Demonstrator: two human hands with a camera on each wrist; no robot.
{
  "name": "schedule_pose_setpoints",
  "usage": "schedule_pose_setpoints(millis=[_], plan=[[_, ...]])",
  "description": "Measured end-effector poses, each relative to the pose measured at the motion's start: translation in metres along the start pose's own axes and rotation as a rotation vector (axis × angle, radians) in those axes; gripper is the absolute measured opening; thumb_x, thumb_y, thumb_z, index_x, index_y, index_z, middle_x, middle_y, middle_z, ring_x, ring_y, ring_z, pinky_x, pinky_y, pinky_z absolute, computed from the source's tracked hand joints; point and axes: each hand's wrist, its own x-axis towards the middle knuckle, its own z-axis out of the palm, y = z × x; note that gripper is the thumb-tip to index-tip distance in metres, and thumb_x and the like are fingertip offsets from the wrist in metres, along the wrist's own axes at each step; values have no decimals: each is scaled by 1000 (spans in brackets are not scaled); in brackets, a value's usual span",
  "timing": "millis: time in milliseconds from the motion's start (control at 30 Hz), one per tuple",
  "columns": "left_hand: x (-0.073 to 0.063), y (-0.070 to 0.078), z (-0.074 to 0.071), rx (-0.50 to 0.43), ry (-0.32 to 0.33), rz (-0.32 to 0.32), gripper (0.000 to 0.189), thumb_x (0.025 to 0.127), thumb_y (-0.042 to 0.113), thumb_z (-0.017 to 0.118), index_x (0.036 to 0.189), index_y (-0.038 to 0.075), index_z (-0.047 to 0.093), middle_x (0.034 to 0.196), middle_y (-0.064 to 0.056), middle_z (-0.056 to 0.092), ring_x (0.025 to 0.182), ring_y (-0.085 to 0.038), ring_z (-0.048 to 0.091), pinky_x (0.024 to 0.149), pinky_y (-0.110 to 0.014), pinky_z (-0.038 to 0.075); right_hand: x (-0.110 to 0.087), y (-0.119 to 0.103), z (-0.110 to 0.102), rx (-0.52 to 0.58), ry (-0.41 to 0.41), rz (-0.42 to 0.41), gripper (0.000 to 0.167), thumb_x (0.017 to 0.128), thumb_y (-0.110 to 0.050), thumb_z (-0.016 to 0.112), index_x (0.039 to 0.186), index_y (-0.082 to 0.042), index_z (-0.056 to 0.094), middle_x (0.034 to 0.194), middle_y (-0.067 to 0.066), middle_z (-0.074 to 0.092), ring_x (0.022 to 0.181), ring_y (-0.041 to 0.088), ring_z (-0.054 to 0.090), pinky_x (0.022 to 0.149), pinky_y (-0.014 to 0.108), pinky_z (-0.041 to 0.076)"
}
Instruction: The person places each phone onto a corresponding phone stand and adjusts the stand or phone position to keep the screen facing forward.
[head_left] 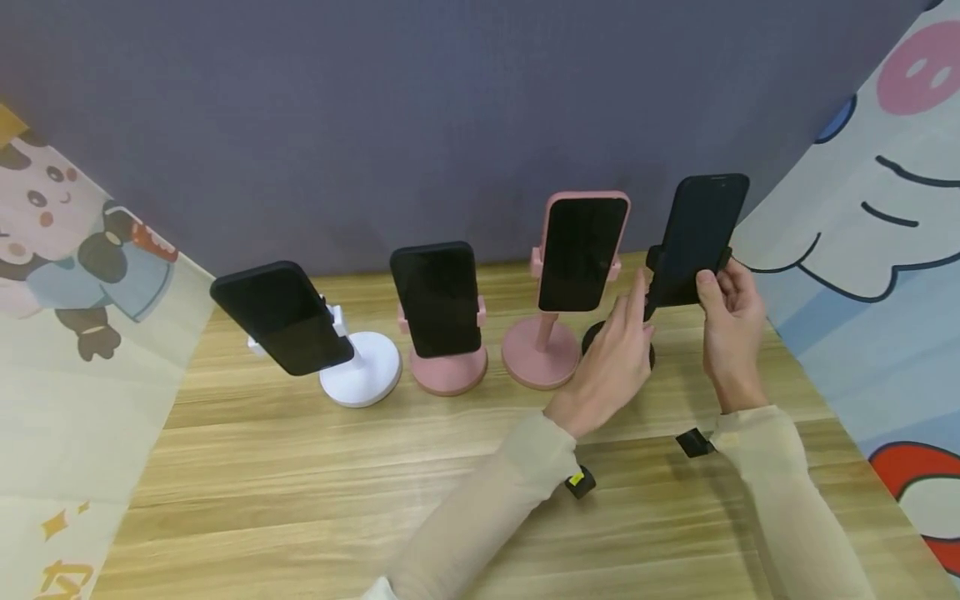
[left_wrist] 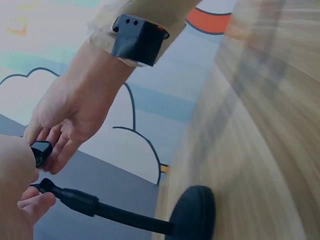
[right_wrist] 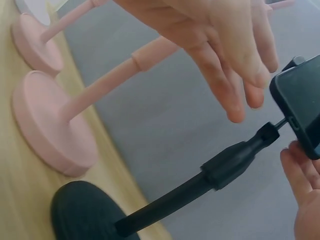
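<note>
A black phone (head_left: pixel 699 237) sits upright in the clamp of a black phone stand (right_wrist: pixel 227 165) at the right of the row. My right hand (head_left: pixel 733 337) grips the phone's lower right edge, thumb on the front and fingers behind it. Near the lower left edge of that phone is my left hand (head_left: pixel 609 362), its fingers fairly straight and pointing up toward it. In the right wrist view the left fingers (right_wrist: pixel 235 107) stay a little apart from the phone. The left hand partly covers the stand's round base (right_wrist: pixel 85 210) in the head view.
Left of my hands, a pink stand (head_left: pixel 540 354) bears a pink-cased phone (head_left: pixel 583 250). Further left come another pink stand (head_left: pixel 448 373) with a black phone (head_left: pixel 437 300) and a white stand (head_left: pixel 362 371) with a tilted black phone (head_left: pixel 281 317). A grey panel (head_left: pixel 450 125) rises behind.
</note>
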Motion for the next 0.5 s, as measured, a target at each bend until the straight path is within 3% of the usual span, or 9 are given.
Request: schedule_pose_setpoints(millis=[233,333,500], plan=[[-22,-13,2,42,-32,29,70,107,14,53,163,0,14,128,-12,57,97,-11,59,79,-10,49,-13,10,-6,1,-82,-9,26,103,-4,60,128,2,64,113,11,72,92,16,71,85,23,58],[-31,-21,1,62,-46,71,66,107,13,53,162,0,19,125,-11,58,98,-12,60,80,-12,50,-17,14,-8,21,-117,-19,22,103,-2,59,123,3,65,106,11,73,87,17,73,83,25,60],[-48,-32,-5,106,-65,126,49,108,10,51,154,0,39,119,-8,62,102,-14,64,87,-17,53,-24,19,-11,-15,-151,-7,11,104,-3,57,109,1,66,92,9,74,81,17,72,80,23,60]])
